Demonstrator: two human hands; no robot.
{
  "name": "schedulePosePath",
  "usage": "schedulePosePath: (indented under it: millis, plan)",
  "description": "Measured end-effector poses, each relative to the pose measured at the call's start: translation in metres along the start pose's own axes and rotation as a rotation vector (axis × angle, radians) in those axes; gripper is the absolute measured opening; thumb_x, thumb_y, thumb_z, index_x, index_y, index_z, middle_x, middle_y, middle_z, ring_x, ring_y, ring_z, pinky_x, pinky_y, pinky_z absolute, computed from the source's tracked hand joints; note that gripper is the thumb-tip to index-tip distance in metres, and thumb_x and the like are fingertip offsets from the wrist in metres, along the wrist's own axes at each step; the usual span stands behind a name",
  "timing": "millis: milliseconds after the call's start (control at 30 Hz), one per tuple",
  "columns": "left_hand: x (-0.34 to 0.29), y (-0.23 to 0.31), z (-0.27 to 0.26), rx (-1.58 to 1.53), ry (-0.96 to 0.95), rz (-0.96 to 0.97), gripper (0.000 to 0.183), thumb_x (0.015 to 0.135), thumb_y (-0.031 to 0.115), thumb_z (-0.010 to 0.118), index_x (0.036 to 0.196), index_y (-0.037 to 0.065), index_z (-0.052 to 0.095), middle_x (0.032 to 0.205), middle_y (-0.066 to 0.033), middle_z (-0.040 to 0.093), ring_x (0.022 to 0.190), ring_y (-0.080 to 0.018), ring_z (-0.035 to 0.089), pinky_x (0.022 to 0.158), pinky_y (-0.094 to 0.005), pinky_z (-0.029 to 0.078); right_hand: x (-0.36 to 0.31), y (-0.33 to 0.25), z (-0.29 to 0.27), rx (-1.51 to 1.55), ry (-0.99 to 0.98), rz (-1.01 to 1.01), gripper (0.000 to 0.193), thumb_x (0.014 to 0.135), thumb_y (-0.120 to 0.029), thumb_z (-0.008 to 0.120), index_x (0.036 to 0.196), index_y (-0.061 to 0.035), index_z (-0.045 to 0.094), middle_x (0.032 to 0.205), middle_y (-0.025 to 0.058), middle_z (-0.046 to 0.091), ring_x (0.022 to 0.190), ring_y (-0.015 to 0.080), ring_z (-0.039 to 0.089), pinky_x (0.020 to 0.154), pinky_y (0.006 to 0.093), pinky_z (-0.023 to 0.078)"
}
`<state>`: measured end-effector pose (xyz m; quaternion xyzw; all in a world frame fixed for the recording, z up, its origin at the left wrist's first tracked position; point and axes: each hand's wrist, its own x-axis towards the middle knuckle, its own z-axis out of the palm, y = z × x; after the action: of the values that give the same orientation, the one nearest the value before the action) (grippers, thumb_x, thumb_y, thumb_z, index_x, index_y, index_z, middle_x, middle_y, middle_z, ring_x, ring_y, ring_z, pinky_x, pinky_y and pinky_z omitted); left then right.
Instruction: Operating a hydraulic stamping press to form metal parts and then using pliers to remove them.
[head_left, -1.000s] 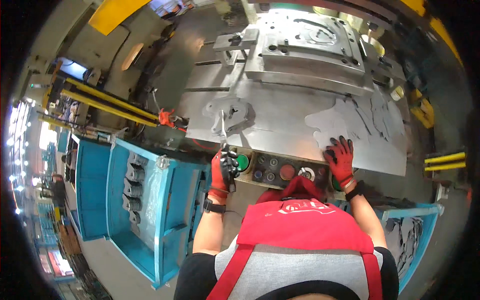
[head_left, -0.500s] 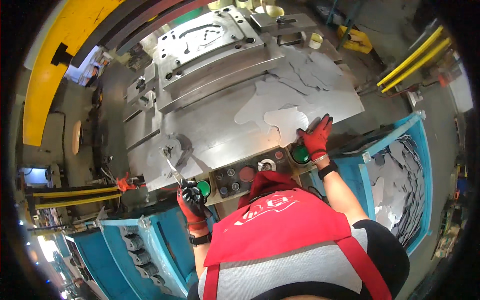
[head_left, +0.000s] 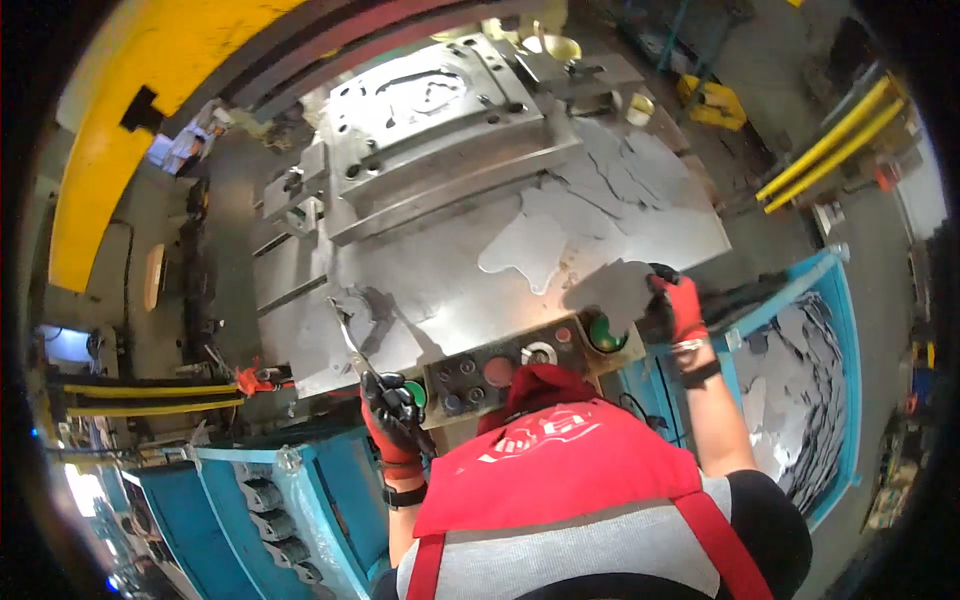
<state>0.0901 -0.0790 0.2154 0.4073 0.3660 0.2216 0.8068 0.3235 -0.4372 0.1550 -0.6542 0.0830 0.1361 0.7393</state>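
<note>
In my red-and-black gloved right hand is a flat grey sheet-metal blank, gripped at its right edge and raised above the front edge of the steel press bed. Another irregular blank lies flat on the bed, just beyond it. My gloved left hand is closed round the handles of silver-jawed pliers. Their jaws point away from me over the bed's left front, beside a small dark grey metal piece. Whether the jaws touch that piece, I cannot tell.
A thick steel die stands at the back. More blanks overlap at the right rear. A control panel with round buttons sits before me. Blue bins hold metal blanks at right and shaped parts at left. A yellow press frame rises left.
My right hand has closed on a blank that lay on the bed, lifted it and drawn it toward me and right. My left hand keeps the pliers in about the same place.
</note>
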Motion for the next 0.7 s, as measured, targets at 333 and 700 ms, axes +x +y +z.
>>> schedulePosePath:
  millis: [333,700]
  plan:
    - [-0.016,0.017,0.020,0.056,0.058,0.101,0.039,0.090,0.042,0.045,0.080,0.006,0.052,0.054,0.0010,0.043,0.039,-0.0053,0.036,0.035,-0.0193,0.030,0.076,-0.150,0.148,0.243,-0.355,-0.314,0.041,0.080,-0.006,0.057,0.118,-0.0059,0.043,0.093,0.0046,0.053,0.080,0.0173,0.058,0.061,0.0317,0.053]
    - [-0.039,0.020,-0.014,0.032,0.190,0.153,0.040,0.091,0.044,0.043,0.082,0.005,0.050,0.053,0.0002,0.040,0.039,-0.0065,0.036,0.035,-0.0205,0.032,0.211,-0.146,0.332,-0.260,0.028,-0.714,0.041,0.068,-0.011,0.064,0.105,0.0037,0.055,0.091,0.0209,0.063,0.086,0.0307,0.061,0.077,0.0354,0.046]
